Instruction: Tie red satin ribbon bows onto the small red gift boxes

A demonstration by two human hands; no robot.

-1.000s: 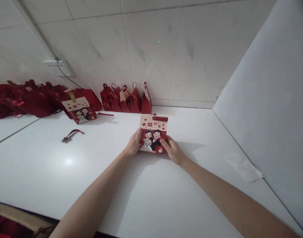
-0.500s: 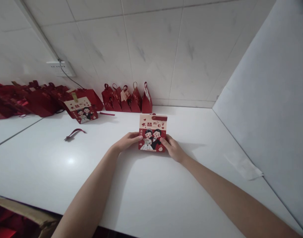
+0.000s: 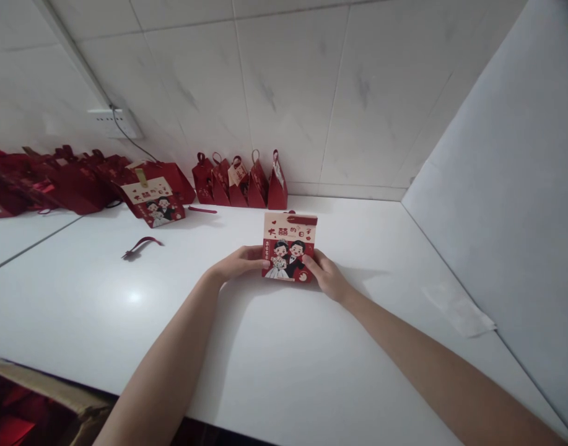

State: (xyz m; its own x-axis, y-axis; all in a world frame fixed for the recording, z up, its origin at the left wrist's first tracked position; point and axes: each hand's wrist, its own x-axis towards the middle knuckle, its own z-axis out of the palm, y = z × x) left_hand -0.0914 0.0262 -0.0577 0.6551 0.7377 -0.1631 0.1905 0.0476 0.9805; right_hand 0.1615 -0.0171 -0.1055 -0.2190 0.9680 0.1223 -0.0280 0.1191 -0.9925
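Observation:
A red and cream gift box [image 3: 290, 248] with a cartoon couple and Chinese characters printed on its front stands upright at the middle of the white table [image 3: 284, 347]. My left hand [image 3: 244, 261] grips its left side, thumb on the front edge. On the right side my right hand [image 3: 327, 272] holds it, with the thumb over the printed front. The fingers behind the box are hidden. A dark red strap lies across the top of the box.
Several red boxes with loops [image 3: 240, 183] stand in a row by the wall. A similar printed box [image 3: 156, 201] and more red boxes [image 3: 74, 183] are at left. Loose red straps [image 3: 142, 244] lie nearby. A cardboard carton [image 3: 46, 384] is at lower left, a clear film [image 3: 460, 310] at right.
The view has shifted slightly. The box is tilted a little differently between my hands, its front turned slightly, and both hands still hold it.

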